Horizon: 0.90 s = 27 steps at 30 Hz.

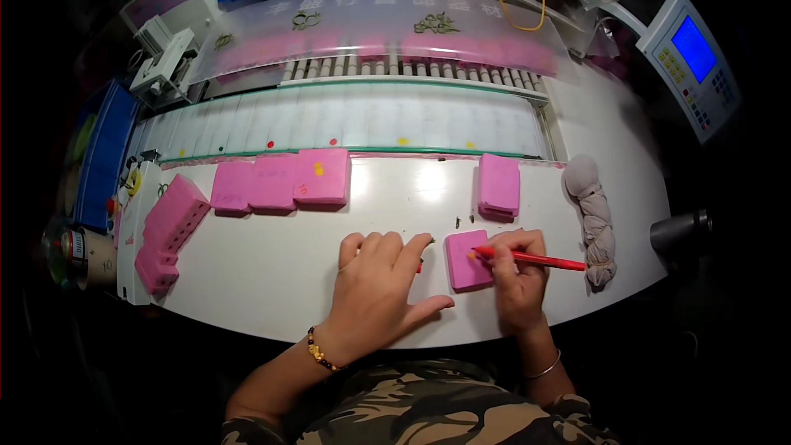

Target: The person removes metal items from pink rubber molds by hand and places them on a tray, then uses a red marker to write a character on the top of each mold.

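My right hand [521, 278] is closed around a red marker pen [548, 260]. Its tip meets the top of a pink rectangular block [468, 274], beside a small yellow mark. Left of that block my left hand [371, 288] hovers over or rests on the white table, thumb stretched out and fingers apart, some of them curled. A small red piece [419, 267] peeks out by its index finger, partly hidden. Two small dark bits, one of them a metal-like piece [458, 222], lie behind the block. Farther back stands another pink block [499, 185].
A row of pink blocks [255, 183] and a slanted stack [175, 227] occupy the left. Behind runs a glass-edged panel [346, 125] with coloured dots, then rollers. A twisted grey cloth [592, 218] lies right, below a control panel [694, 53] with a blue screen.
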Motion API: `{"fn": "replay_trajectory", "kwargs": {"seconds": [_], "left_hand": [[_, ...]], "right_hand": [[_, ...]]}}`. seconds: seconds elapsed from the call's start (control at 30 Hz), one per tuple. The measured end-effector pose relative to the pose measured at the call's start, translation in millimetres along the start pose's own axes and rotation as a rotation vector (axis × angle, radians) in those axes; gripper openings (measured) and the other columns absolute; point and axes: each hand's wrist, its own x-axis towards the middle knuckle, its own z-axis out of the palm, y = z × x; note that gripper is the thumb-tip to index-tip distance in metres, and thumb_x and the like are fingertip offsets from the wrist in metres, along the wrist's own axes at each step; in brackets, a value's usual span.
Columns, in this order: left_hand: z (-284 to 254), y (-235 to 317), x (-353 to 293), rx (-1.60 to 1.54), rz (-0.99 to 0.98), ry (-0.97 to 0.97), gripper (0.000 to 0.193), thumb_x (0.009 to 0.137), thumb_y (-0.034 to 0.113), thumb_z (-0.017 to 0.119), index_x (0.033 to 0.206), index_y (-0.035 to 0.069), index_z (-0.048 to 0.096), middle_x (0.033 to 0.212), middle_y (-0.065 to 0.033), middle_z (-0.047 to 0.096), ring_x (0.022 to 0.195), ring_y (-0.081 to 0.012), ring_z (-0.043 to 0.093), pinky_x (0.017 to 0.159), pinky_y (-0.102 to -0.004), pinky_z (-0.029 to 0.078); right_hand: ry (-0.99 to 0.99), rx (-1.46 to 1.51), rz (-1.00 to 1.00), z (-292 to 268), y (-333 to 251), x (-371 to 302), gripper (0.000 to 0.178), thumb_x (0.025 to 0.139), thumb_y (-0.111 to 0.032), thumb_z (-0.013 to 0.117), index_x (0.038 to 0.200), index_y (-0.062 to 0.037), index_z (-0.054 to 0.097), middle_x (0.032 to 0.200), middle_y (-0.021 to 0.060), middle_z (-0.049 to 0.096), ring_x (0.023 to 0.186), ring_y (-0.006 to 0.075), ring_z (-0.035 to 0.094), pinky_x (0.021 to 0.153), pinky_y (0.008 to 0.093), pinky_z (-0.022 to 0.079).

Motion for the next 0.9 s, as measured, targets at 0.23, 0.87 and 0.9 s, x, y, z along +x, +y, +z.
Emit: {"fn": "replay_trajectory", "kwargs": {"seconds": [0.23,0.87,0.9], "left_hand": [[8.8,10.1,22.2,-0.002,0.04,-0.089,0.065,0.066,0.041,0.082,0.113,0.001,0.061,0.084,-0.006,0.053,0.083,-0.0228,0.052,0.083,-0.0366,0.035],[14.9,9.6,27.0,0.016,0.042,-0.102,0.055,0.068,0.039,0.081,0.108,0.006,0.064,0.075,-0.0038,0.05,0.075,-0.0219,0.051,0.08,-0.0376,0.035],[14.9,9.5,27.1,0.016,0.039,-0.103,0.055,0.068,0.039,0.081,0.108,0.006,0.064,0.075,-0.0039,0.05,0.075,-0.0221,0.052,0.08,-0.0379,0.035]], "right_hand": [[-0.053,-0.219,-0.154,5.5,13.2,3.1,0.007,0.094,-0.005,0.059,0.094,-0.0005,0.054,0.087,0.0083,0.059,0.07,0.0152,0.055,0.063,0.0284,0.046],[-0.011,-0.227,-0.176,6.9,15.0,4.1,0.009,0.089,-0.005,0.063,0.092,-0.0024,0.055,0.084,0.01,0.059,0.068,0.0234,0.056,0.062,0.0341,0.046],[0.002,-0.217,-0.164,7.6,14.9,4.8,0.009,0.089,-0.005,0.064,0.092,-0.0025,0.055,0.083,0.0101,0.059,0.068,0.0238,0.056,0.062,0.0343,0.046]]}}
